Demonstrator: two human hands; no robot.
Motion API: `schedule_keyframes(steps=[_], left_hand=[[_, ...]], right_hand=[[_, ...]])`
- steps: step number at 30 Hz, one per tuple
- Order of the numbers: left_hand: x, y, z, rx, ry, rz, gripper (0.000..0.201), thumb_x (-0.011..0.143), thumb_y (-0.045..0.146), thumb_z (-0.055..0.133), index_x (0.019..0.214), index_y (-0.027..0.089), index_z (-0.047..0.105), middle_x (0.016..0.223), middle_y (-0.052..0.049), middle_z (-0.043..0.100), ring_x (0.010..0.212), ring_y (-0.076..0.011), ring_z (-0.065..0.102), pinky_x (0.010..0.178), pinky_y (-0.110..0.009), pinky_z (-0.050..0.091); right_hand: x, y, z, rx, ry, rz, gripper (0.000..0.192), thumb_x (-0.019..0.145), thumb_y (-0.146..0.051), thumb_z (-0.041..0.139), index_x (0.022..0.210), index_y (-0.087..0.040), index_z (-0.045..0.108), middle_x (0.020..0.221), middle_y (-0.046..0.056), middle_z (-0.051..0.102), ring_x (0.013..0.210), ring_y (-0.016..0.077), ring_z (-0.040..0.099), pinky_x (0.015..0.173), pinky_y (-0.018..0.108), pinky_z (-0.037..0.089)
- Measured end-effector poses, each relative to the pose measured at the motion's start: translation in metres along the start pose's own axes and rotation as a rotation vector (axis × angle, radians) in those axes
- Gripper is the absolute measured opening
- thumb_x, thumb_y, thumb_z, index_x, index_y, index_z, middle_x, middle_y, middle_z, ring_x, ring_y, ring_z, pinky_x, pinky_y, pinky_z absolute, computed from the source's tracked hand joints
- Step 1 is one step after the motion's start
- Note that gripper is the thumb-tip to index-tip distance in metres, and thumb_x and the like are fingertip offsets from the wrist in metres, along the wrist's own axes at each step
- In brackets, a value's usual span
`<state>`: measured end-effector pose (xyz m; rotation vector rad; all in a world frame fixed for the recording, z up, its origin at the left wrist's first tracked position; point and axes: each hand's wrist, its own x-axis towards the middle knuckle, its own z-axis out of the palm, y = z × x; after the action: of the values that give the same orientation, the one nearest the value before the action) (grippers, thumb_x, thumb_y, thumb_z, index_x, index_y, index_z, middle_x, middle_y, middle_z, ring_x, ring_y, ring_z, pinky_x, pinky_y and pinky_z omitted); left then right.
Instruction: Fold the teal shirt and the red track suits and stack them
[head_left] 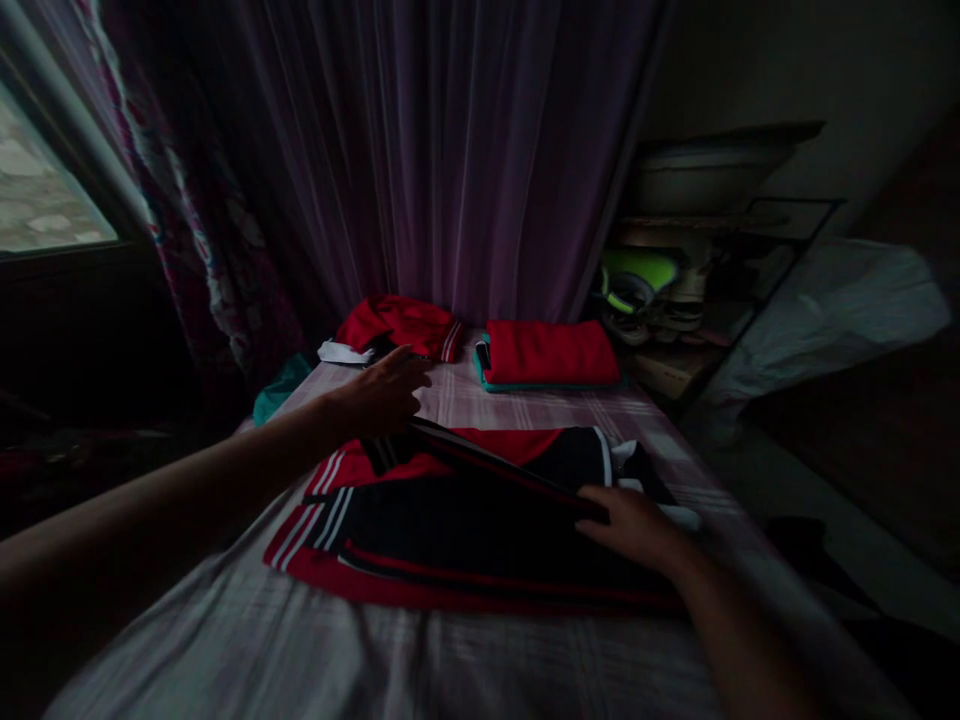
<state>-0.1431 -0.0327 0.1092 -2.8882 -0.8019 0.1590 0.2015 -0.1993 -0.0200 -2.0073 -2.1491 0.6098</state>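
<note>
A red and black garment with white stripes [465, 520] lies spread on a pale checked bed sheet [375, 650]. My left hand [379, 395] pinches a folded edge of the garment at its far left corner. My right hand [634, 525] grips the same edge on the right side, so the fold runs taut between both hands. Further back lie a crumpled red garment [397, 325] and a neatly folded red cloth on a teal one [547, 355].
A purple curtain [450, 160] hangs behind the bed. A window [45, 190] is at the left with a patterned drape. At the right stands a shelf [697, 290] with a basin, a green item and other clutter, and a pale sack [825, 310].
</note>
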Motion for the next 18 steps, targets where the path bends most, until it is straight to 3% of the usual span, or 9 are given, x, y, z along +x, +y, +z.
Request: schedule_keyframes(steps=[3,6,9,12,15,18], left_hand=[[-0.036,-0.001,0.006,-0.107,-0.105,-0.182,0.018,0.081,0.030,0.059,0.093,0.025,0.071,0.106,-0.004,0.074,0.112,-0.0273,0.063,0.108,-0.048,0.038],[-0.068,0.004,0.012,-0.301,-0.179,-0.342,0.029,0.089,0.037,0.046,0.103,0.024,0.067,0.084,-0.004,0.072,0.078,-0.0219,0.067,0.077,-0.034,0.051],[-0.092,-0.002,0.014,-0.469,-0.103,-0.370,0.037,0.090,0.047,0.041,0.110,0.026,0.064,0.091,-0.003,0.073,0.080,-0.0204,0.067,0.072,-0.029,0.050],[-0.098,-0.024,0.022,-0.546,-0.070,-0.379,0.045,0.089,0.056,0.039,0.111,0.026,0.065,0.099,-0.002,0.074,0.089,-0.0217,0.068,0.078,-0.028,0.051],[-0.086,-0.050,0.047,-0.452,-0.120,-0.463,0.048,0.086,0.056,0.042,0.113,0.024,0.066,0.103,-0.005,0.075,0.093,-0.0251,0.069,0.080,-0.031,0.052],[-0.068,-0.060,0.082,-0.309,-0.217,-0.582,0.044,0.087,0.048,0.044,0.116,0.023,0.067,0.105,-0.009,0.075,0.094,-0.0269,0.069,0.078,-0.032,0.051]], right_hand=[[0.003,0.012,-0.005,-0.135,0.064,-0.049,0.034,0.073,-0.016,0.057,0.104,-0.024,0.071,0.115,0.008,0.072,0.112,0.0259,0.064,0.099,0.039,0.042],[0.010,0.027,-0.016,-0.205,0.120,-0.054,0.037,0.072,-0.013,0.054,0.103,-0.023,0.072,0.123,0.008,0.069,0.121,0.0254,0.058,0.107,0.041,0.036],[0.023,0.038,-0.035,-0.148,0.165,-0.090,0.031,0.077,-0.018,0.051,0.100,-0.022,0.071,0.112,0.008,0.072,0.112,0.0243,0.063,0.101,0.039,0.041],[0.047,0.042,-0.047,0.031,0.203,-0.137,0.027,0.082,-0.026,0.050,0.100,-0.021,0.069,0.102,0.006,0.074,0.097,0.0219,0.067,0.088,0.034,0.048],[0.078,0.041,-0.042,0.136,0.223,-0.093,0.025,0.085,-0.031,0.051,0.100,-0.022,0.068,0.092,0.004,0.074,0.084,0.0195,0.068,0.077,0.031,0.050],[0.101,0.038,-0.022,-0.034,0.278,0.031,0.020,0.085,-0.028,0.055,0.096,-0.021,0.071,0.091,0.005,0.075,0.088,0.0212,0.067,0.083,0.034,0.047]])
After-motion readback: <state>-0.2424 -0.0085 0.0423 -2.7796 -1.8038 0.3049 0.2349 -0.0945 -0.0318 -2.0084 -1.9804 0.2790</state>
